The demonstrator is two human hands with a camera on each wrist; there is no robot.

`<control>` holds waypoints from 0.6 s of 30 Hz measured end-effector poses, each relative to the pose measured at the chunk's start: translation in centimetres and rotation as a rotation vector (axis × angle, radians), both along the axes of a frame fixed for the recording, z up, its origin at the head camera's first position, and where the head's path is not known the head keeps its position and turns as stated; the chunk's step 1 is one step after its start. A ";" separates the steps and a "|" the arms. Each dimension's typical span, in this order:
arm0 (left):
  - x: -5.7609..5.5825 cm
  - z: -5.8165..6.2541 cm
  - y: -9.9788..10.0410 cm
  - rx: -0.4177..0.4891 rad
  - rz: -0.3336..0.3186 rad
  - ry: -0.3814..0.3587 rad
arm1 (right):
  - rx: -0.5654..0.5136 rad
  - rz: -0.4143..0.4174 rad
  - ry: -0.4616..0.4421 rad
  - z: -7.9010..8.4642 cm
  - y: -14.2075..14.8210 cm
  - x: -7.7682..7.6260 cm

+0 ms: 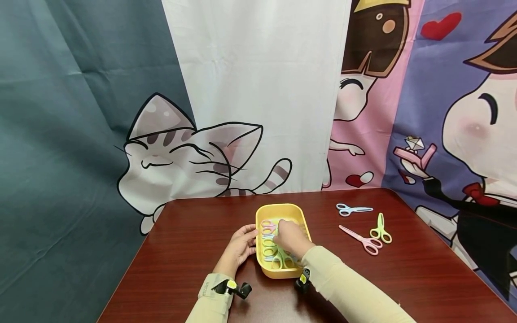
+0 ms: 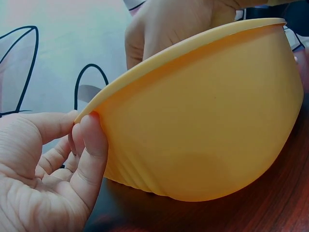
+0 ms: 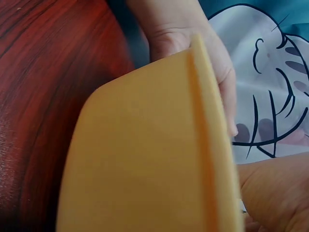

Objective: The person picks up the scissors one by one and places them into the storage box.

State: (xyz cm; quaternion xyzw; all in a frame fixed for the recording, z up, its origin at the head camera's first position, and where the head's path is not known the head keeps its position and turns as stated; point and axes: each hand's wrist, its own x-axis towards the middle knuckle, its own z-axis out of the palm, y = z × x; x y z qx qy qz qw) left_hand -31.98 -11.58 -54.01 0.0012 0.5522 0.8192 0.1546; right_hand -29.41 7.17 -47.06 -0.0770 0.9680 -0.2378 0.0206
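Note:
A yellow plastic tray [image 1: 282,272] holds several small scissors with pink, blue and green handles. My left hand [image 1: 241,244] is at its left side; in the left wrist view the thumb and a finger pinch the tray's rim [image 2: 193,41]. Over the tray's middle, my right hand [image 1: 291,237] reaches in with fingers pointing down among the scissors. Green scissors [image 1: 278,260] lie right below that hand, handles toward me. Its fingertips are hidden, so I cannot tell whether they hold a pair. The tray's wall [image 3: 140,145] covers much of the right wrist view.
To the right of the tray, blue scissors [image 1: 353,209], green scissors [image 1: 380,231] and pink scissors [image 1: 363,241] lie apart on the dark red wooden table [image 1: 190,233]. A cartoon-printed curtain [image 1: 258,80] hangs right behind the table's far edge.

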 end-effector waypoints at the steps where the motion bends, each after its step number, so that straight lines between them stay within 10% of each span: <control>1: 0.0 0.0 0.0 -0.001 0.000 0.003 | -0.006 0.000 -0.001 -0.1 0.0 0.0; 18: 0.2 0.2 0.1 -0.003 0.004 0.008 | 0.083 0.006 0.051 -1.9 -0.6 -0.9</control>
